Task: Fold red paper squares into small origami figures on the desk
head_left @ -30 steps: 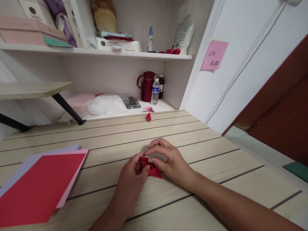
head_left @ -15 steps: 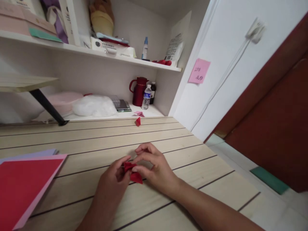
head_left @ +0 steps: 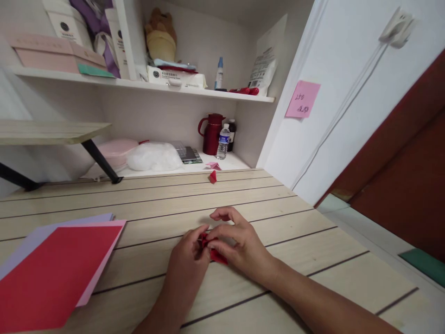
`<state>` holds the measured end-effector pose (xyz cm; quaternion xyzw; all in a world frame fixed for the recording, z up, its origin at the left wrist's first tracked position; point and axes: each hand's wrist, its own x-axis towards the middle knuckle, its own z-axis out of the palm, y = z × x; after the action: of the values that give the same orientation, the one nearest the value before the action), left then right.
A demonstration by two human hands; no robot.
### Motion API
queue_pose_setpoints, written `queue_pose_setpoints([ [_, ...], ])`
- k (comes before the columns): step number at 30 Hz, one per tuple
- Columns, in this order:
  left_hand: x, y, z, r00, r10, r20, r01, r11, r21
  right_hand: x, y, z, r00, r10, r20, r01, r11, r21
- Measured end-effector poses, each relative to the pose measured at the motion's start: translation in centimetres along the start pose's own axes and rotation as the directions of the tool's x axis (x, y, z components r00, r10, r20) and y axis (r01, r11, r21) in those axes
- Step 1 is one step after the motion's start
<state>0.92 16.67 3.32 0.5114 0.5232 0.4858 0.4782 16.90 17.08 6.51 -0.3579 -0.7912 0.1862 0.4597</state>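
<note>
A small folded piece of red paper (head_left: 219, 256) is pinched between both hands, just above the wooden tabletop (head_left: 295, 297). My left hand (head_left: 189, 257) grips its left side, fingers curled around it. With thumb and index finger my right hand (head_left: 239, 243) presses on the upper right part, while its other fingers are lifted and bent. The fingers hide much of the folds. Farther back on the table stands another small red folded paper piece (head_left: 213, 176), with a pink folded paper (head_left: 213, 165) behind it at the shelf edge.
Red, pink and lilac paper sheets (head_left: 69, 273) lie stacked at the left. A small raised stand (head_left: 52, 132) is at the back left. Along the shelf are a dark red jug (head_left: 211, 135), a water bottle (head_left: 223, 143) and a white plastic bag (head_left: 153, 157).
The camera view has swung left, so everything appears farther right. My right thumb and index finger have closed in over the red paper, covering more of it.
</note>
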Motion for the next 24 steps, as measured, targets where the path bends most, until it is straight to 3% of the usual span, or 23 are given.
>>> queue_pose_setpoints([
  [6,-0.6,1.6,-0.2,0.998,-0.04,0.047,0.04,0.999,0.001,0.6,0.0,0.0,0.988,0.138,-0.069,-0.134,0.989,0.056],
  [10,-0.6,1.9,-0.2,0.99,-0.055,0.13,0.076,0.985,-0.157,0.9,-0.4,-0.4,0.978,0.163,-0.127,-0.147,0.981,0.126],
  [14,-0.3,1.5,-0.2,0.987,-0.044,0.153,0.092,0.942,-0.323,0.9,-0.8,-0.5,0.979,0.122,-0.166,-0.097,0.984,0.147],
  [19,-0.5,1.9,-0.7,0.95,-0.102,0.295,0.177,0.954,-0.24,0.6,-1.2,-0.2,0.984,-0.002,-0.177,0.013,0.998,0.057],
  [24,-0.5,2.2,-0.8,0.942,-0.087,0.325,0.175,0.952,-0.25,0.4,-1.5,-0.1,0.98,-0.117,-0.16,0.109,0.992,-0.057],
])
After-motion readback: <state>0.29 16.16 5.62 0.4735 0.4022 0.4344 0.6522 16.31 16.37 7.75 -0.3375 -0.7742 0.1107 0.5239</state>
